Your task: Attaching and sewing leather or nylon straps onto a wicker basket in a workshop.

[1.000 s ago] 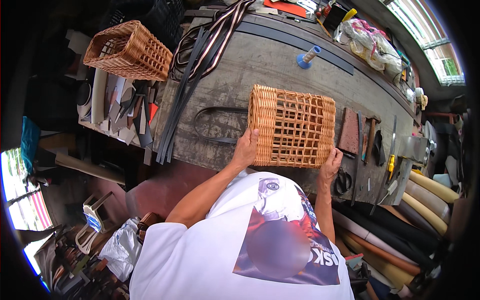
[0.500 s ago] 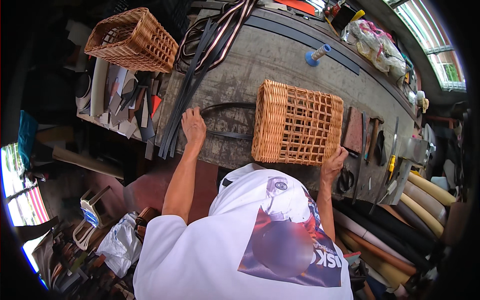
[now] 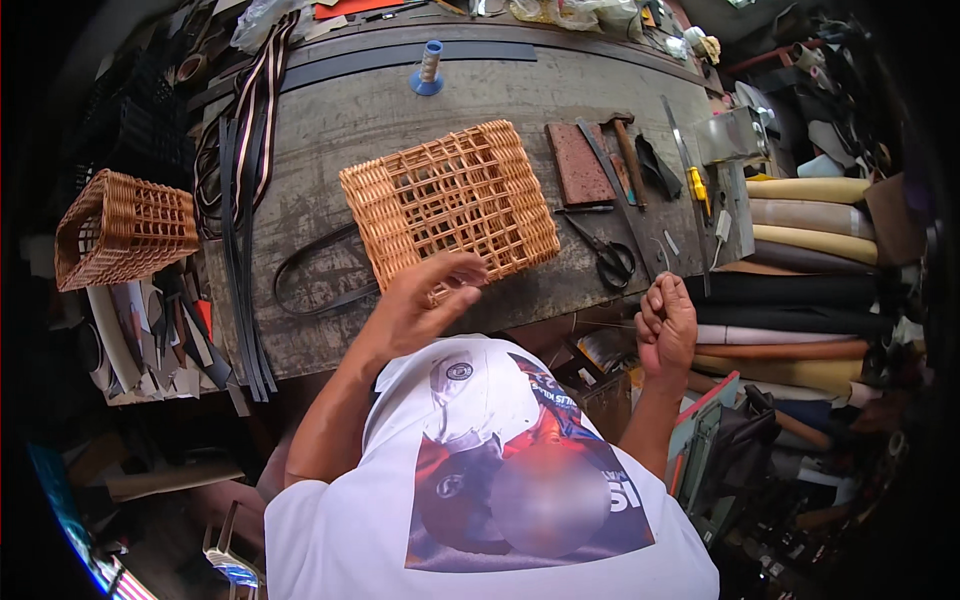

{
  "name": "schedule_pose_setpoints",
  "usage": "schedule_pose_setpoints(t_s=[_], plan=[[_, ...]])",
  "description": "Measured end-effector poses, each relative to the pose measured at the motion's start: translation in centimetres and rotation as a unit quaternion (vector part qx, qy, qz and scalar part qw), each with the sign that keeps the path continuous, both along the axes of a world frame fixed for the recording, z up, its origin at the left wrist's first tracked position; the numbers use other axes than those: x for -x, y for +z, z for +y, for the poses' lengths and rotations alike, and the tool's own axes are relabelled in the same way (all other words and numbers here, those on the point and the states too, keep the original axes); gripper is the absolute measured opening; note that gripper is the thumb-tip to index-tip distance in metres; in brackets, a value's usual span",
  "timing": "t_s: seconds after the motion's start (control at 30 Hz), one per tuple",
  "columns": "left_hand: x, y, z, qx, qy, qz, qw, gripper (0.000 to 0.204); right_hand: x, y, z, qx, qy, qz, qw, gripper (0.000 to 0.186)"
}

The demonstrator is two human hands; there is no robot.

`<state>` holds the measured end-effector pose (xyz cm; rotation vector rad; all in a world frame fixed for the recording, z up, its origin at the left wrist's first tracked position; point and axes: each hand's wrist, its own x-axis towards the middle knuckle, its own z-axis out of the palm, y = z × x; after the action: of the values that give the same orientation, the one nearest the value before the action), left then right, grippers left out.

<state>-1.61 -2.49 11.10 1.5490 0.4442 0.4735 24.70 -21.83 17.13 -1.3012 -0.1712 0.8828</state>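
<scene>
A rectangular wicker basket [image 3: 450,195] with an open lattice side lies on the worktable. My left hand [image 3: 428,300] is over its near edge, thumb and fingers apart and holding nothing; whether it touches the wicker I cannot tell. A dark strap [image 3: 300,258] loops out from the basket's left side. Past the table's near edge, my right hand [image 3: 665,325] is closed, with thumb and forefinger pinched on what looks like a thin pale thread [image 3: 664,252]. Closest to that hand on the table are black-handled scissors [image 3: 612,265].
Dark straps [image 3: 240,270] hang over the table's left end, near a second wicker basket [image 3: 150,225]. A blue thread spool [image 3: 428,75] stands at the back. On the right lie a reddish block [image 3: 580,165], a hammer [image 3: 628,160] and a yellow-handled tool [image 3: 697,185]. Material rolls [image 3: 810,220] are stacked beyond.
My view has turned right. My left hand has left the straps and come to the basket's near edge. My right hand has let go of the basket and moved right, now pinching.
</scene>
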Motion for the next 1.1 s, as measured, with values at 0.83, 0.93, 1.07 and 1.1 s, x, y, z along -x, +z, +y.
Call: schedule_pose_setpoints(t_s=[0.83,0.93,1.07,1.1], plan=[[3.3,-0.5,-7.5,0.06,0.109,0.152,0.981,0.017,-36.0,8.0,-5.6,-0.199,-0.01,-0.143,0.969,0.017],[5.5,-1.0,-7.4,-0.002,0.141,0.199,0.97,0.014,-39.4,5.5,-5.7,-0.161,-0.033,-0.122,0.979,0.018],[7.8,-1.8,-7.1,0.063,0.177,0.258,0.948,0.014,-44.5,3.3,-7.3,-0.12,-0.093,-0.114,0.982,0.02],[8.3,-2.1,-7.2,0.061,0.184,0.261,0.946,0.014,-45.8,2.6,-7.9,-0.123,-0.089,-0.109,0.982,0.02]])
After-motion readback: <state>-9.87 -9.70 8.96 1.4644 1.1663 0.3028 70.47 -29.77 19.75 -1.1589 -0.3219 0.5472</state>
